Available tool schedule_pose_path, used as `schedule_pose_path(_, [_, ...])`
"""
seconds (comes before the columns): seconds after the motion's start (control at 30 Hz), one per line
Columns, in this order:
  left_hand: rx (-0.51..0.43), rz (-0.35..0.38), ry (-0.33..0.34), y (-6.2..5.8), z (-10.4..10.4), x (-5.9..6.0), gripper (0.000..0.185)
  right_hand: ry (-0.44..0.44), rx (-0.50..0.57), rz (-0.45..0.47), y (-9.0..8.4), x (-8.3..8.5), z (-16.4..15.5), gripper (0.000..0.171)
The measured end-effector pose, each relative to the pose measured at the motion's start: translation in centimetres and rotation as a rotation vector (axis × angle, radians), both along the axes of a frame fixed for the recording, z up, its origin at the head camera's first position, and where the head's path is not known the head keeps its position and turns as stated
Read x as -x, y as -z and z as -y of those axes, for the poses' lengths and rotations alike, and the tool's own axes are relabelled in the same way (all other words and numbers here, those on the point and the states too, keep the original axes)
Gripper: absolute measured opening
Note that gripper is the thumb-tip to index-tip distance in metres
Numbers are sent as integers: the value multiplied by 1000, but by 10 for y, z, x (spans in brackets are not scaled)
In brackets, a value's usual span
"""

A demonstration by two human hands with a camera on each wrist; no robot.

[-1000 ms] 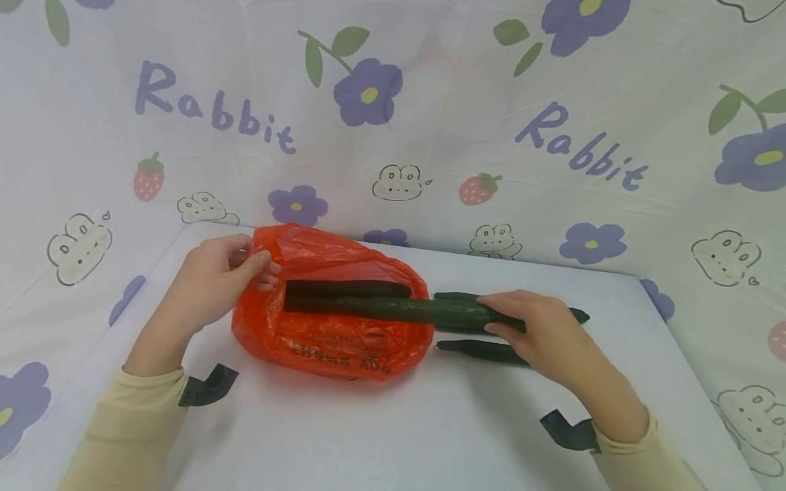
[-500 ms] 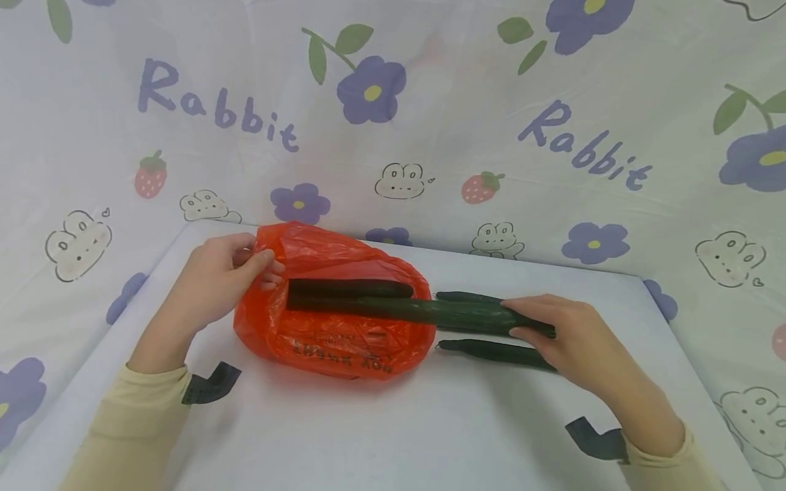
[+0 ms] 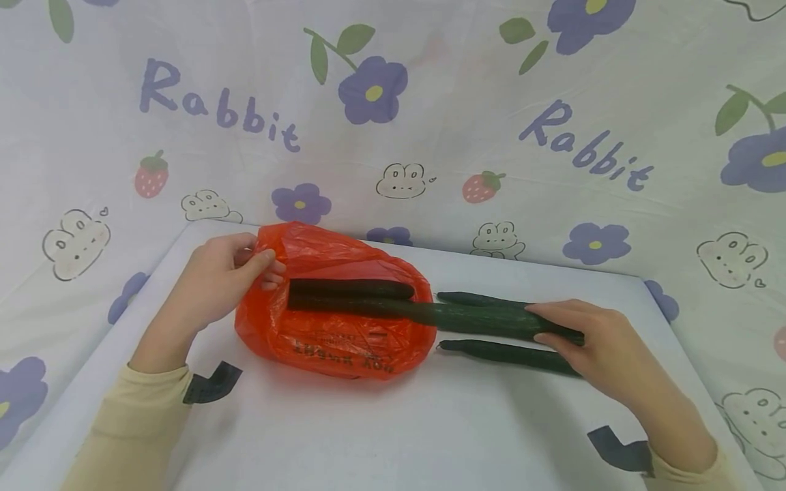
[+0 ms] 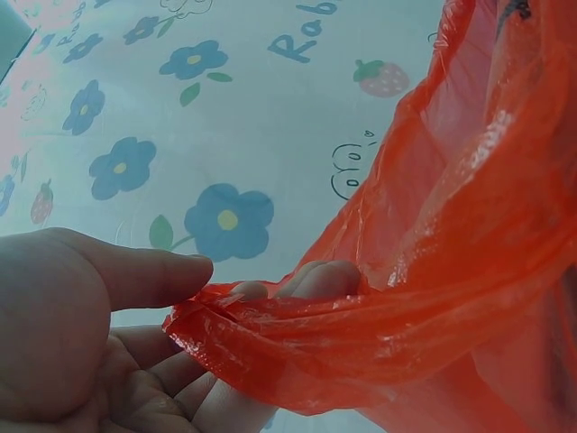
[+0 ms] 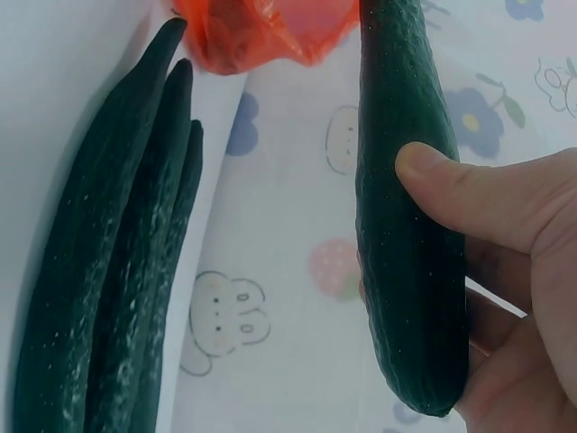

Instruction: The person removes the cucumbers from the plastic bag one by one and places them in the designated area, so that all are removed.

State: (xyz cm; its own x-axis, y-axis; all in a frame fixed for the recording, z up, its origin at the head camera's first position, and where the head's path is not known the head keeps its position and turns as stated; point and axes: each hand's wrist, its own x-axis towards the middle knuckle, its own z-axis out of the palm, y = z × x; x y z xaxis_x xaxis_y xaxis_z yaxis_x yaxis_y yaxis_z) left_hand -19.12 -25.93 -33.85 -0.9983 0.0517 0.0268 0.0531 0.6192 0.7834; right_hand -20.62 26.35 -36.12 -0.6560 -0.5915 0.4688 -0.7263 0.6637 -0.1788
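My left hand (image 3: 217, 283) pinches the rim of a red plastic bag (image 3: 344, 354) between thumb and fingers, keeping its mouth raised; the left wrist view shows the bunched film (image 4: 297, 352). My right hand (image 3: 614, 354) grips a dark green cucumber (image 3: 491, 320) near its right end, thumb on top in the right wrist view. The cucumber points left and its far end overlaps the bag's mouth. Inside the bag lie dark cucumbers (image 3: 350, 289). On the table beneath my right hand are more, a front cucumber (image 3: 503, 353) and a back cucumber (image 3: 473, 299).
A white table (image 3: 381, 436) carries everything. Behind it hangs a white cloth (image 3: 442, 136) printed with rabbits, flowers and strawberries. In the right wrist view three cucumbers (image 5: 77, 234) lie side by side, left of the held one.
My right hand has moved to the right with the cucumber, drawing it partway out of the bag's mouth. The left hand and bag stay nearly still.
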Motion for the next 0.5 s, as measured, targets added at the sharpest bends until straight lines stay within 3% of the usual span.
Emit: schedule_pose_path(0.5, [6,-8,0,0,1,0,28,17,-4,-18,2,-5,-24,64])
